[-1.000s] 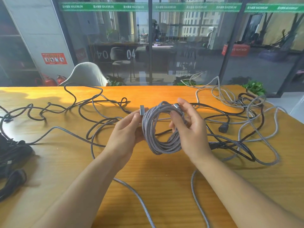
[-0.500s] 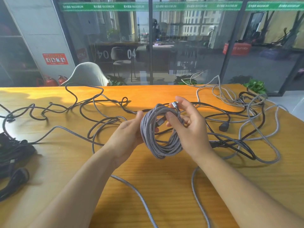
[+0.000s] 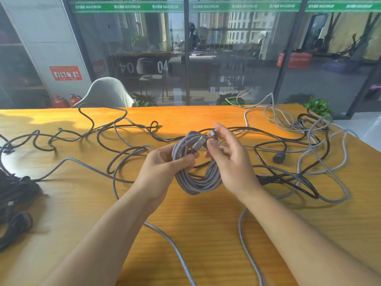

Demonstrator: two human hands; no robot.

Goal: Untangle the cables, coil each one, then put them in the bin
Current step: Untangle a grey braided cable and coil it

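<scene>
Two loose ends of grey braided cable [image 3: 175,248] run across the bench [image 3: 206,223] nearest the person, one under the left forearm, one [image 3: 242,228] under the right forearm.

Left hand [image 3: 162,168]: fingers curled round the left side of the grey coil [image 3: 198,182], thumb pressed on top of the strands. Gripping the coil.

Right hand [image 3: 231,159]: on the right side of the coil, palm turned toward it. Thumb and forefinger pinch the cable just behind a small metal plug [image 3: 213,133]; other fingers loosely bent behind the loops. A larger flat metal USB plug [image 3: 199,143] lies across the top of the coil, between the two thumbs.

Coil held between both hands; cannot tell whether its lower edge touches the bench.

Left of the left hand: dark braided cable loops [image 3: 123,159] flat on the bench; further left, at the bench edge, a bundle of black cables [image 3: 14,193].

Right of the right hand: tangle of black cable [image 3: 288,178] and grey braided cable [image 3: 334,182], overlapping. A black power connector [image 3: 279,157] lies in it, near the right hand but apart.

Beyond the hands: thin black cable [image 3: 86,133] snakes across the far left; pale grey cable [image 3: 274,118] loops at the far right edge.

Behind the bench: grey chair [image 3: 107,93], green plant [image 3: 318,106], glass partition [image 3: 226,58].
</scene>
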